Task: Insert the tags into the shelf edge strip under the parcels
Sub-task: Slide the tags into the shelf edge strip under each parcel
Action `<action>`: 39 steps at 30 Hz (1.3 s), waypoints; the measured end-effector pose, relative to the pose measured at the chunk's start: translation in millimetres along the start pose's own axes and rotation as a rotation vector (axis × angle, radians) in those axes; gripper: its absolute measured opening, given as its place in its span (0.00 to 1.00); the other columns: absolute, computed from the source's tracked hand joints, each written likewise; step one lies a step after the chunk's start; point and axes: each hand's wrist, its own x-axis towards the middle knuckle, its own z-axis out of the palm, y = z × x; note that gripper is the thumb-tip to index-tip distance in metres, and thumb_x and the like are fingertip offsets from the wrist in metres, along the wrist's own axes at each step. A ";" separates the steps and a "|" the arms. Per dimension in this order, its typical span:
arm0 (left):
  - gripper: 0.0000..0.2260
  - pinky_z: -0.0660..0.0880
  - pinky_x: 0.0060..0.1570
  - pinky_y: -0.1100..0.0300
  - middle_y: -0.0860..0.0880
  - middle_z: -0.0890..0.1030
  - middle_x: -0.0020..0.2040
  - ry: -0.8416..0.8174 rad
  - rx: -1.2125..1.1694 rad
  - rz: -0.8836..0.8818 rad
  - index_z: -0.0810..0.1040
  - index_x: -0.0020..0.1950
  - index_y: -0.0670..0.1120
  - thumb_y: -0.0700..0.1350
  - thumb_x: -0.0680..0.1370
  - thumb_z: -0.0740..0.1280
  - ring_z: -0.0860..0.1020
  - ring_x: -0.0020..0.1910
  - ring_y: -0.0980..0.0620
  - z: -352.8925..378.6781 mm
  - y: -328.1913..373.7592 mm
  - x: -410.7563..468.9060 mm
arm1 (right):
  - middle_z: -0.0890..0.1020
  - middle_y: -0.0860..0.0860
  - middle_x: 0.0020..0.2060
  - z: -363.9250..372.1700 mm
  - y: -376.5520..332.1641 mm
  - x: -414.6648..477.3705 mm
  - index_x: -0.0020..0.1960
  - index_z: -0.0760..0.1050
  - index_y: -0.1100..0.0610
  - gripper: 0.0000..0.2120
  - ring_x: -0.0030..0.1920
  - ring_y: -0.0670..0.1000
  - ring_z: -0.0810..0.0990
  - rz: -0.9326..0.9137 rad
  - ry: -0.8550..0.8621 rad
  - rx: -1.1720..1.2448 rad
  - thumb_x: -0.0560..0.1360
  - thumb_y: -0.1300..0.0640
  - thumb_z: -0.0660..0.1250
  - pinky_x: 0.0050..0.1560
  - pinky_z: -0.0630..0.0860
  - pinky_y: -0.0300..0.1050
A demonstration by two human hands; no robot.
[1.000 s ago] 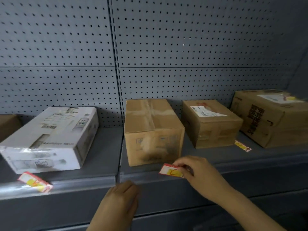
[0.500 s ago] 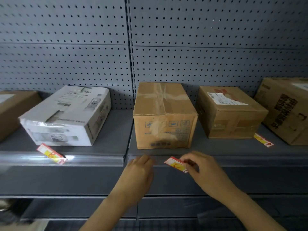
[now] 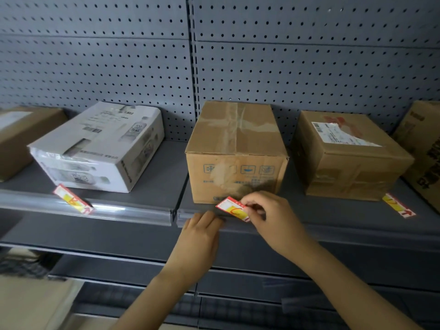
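Observation:
My right hand [image 3: 273, 217] pinches a red, white and yellow tag [image 3: 232, 208] just above the clear shelf edge strip [image 3: 133, 210], in front of the middle brown parcel [image 3: 235, 151]. My left hand [image 3: 201, 234] rests its fingertips on the strip just left of the tag. A second tag [image 3: 72, 200] lies on the shelf edge below the white parcel [image 3: 100, 146]. A third tag [image 3: 398, 205] lies flat on the shelf in front of the right brown parcel [image 3: 350, 153].
More brown parcels sit at the far left [image 3: 21, 136] and far right [image 3: 423, 148]. Grey pegboard [image 3: 285, 67] backs the shelf. Lower shelves [image 3: 250, 303] run below my arms.
The view has moved closer to the shelf. My left hand rose from below onto the edge strip. My right hand kept the tag and holds it slightly higher above the strip.

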 end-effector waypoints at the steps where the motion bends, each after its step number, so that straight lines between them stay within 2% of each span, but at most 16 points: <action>1: 0.15 0.72 0.41 0.54 0.49 0.77 0.50 0.007 -0.002 -0.005 0.78 0.51 0.47 0.40 0.71 0.55 0.73 0.44 0.46 -0.3 1.3 -2.6 | 0.81 0.48 0.46 4.1 2.4 0.2 0.50 0.79 0.54 0.08 0.45 0.47 0.79 0.000 -0.016 -0.016 0.73 0.64 0.69 0.43 0.79 0.48; 4: 0.18 0.72 0.43 0.55 0.50 0.77 0.53 0.019 0.012 -0.018 0.78 0.55 0.48 0.38 0.70 0.56 0.74 0.47 0.47 -3.2 3.8 -7.0 | 0.81 0.48 0.44 14.6 8.2 -1.1 0.49 0.78 0.52 0.07 0.46 0.49 0.78 -0.012 -0.025 -0.113 0.73 0.61 0.69 0.42 0.78 0.48; 7: 0.20 0.74 0.45 0.53 0.49 0.76 0.56 0.011 -0.001 -0.019 0.78 0.59 0.48 0.35 0.69 0.58 0.74 0.51 0.46 -3.8 3.5 -7.7 | 0.80 0.48 0.45 18.1 8.1 -1.1 0.49 0.79 0.54 0.06 0.46 0.50 0.78 -0.036 -0.015 -0.135 0.73 0.61 0.70 0.42 0.78 0.45; 11: 0.21 0.74 0.47 0.52 0.49 0.76 0.57 -0.006 -0.024 -0.034 0.77 0.61 0.47 0.39 0.72 0.53 0.74 0.53 0.47 -5.7 4.2 -9.3 | 0.80 0.47 0.46 21.9 7.5 0.1 0.50 0.79 0.54 0.05 0.48 0.48 0.76 -0.075 -0.058 -0.194 0.75 0.58 0.68 0.42 0.77 0.45; 15: 0.17 0.75 0.46 0.54 0.49 0.76 0.54 0.037 -0.069 0.000 0.74 0.59 0.48 0.39 0.73 0.56 0.75 0.50 0.48 -12.3 6.0 -12.2 | 0.81 0.49 0.46 23.7 5.4 -1.7 0.52 0.79 0.54 0.06 0.48 0.50 0.77 -0.072 -0.060 -0.218 0.75 0.58 0.68 0.42 0.78 0.46; 19: 0.15 0.75 0.45 0.54 0.50 0.76 0.52 0.063 -0.071 0.033 0.76 0.56 0.48 0.40 0.73 0.56 0.75 0.48 0.49 -18.9 4.9 -11.8 | 0.79 0.48 0.51 16.6 3.0 -7.2 0.57 0.77 0.53 0.10 0.52 0.47 0.76 -0.043 -0.043 -0.210 0.76 0.58 0.66 0.48 0.77 0.43; 22: 0.15 0.75 0.44 0.54 0.51 0.76 0.51 0.061 -0.068 0.052 0.77 0.55 0.48 0.41 0.73 0.56 0.75 0.46 0.50 -23.0 7.4 -7.2 | 0.79 0.47 0.51 4.9 0.4 -13.6 0.57 0.77 0.52 0.10 0.52 0.46 0.75 -0.037 -0.025 -0.209 0.76 0.58 0.65 0.49 0.74 0.40; 24: 0.15 0.73 0.44 0.57 0.52 0.77 0.51 0.048 -0.078 0.071 0.78 0.55 0.48 0.42 0.73 0.55 0.75 0.47 0.50 -24.1 10.9 -3.1 | 0.78 0.46 0.51 -4.5 -2.3 -19.6 0.56 0.77 0.52 0.09 0.53 0.45 0.74 -0.024 -0.014 -0.206 0.77 0.58 0.64 0.50 0.73 0.38; 26: 0.14 0.70 0.42 0.61 0.52 0.77 0.50 0.035 -0.097 0.102 0.78 0.53 0.48 0.43 0.74 0.56 0.75 0.45 0.51 -22.1 15.0 3.4 | 0.78 0.46 0.51 -14.1 -3.0 -26.9 0.56 0.77 0.52 0.09 0.53 0.44 0.74 -0.010 0.009 -0.209 0.77 0.58 0.64 0.51 0.74 0.39; 29: 0.12 0.70 0.38 0.60 0.53 0.77 0.45 0.022 -0.109 0.165 0.78 0.50 0.50 0.44 0.73 0.57 0.75 0.42 0.51 -12.2 24.5 19.1 | 0.79 0.46 0.51 -29.3 0.7 -39.7 0.55 0.77 0.52 0.08 0.54 0.45 0.74 0.029 0.075 -0.212 0.77 0.58 0.64 0.51 0.75 0.42; 33: 0.10 0.70 0.36 0.56 0.52 0.77 0.42 0.036 -0.143 0.283 0.76 0.47 0.51 0.44 0.71 0.58 0.76 0.39 0.49 3.1 57.5 46.8 | 0.78 0.46 0.50 -58.6 13.2 -63.7 0.54 0.77 0.52 0.07 0.53 0.45 0.73 0.104 0.154 -0.219 0.78 0.57 0.62 0.51 0.74 0.44; 36: 0.07 0.66 0.36 0.58 0.50 0.75 0.39 0.067 -0.196 0.372 0.70 0.47 0.52 0.43 0.71 0.59 0.74 0.37 0.48 13.7 93.5 65.2 | 0.78 0.45 0.50 -86.1 27.7 -84.8 0.54 0.76 0.52 0.07 0.53 0.45 0.73 0.145 0.195 -0.236 0.79 0.57 0.62 0.51 0.74 0.44; 39: 0.07 0.65 0.36 0.59 0.50 0.74 0.38 0.043 -0.209 0.417 0.69 0.47 0.54 0.44 0.71 0.59 0.74 0.35 0.49 29.0 129.1 81.1 | 0.77 0.45 0.50 -116.2 48.9 -105.3 0.53 0.76 0.51 0.06 0.53 0.44 0.73 0.197 0.225 -0.239 0.79 0.56 0.62 0.50 0.75 0.45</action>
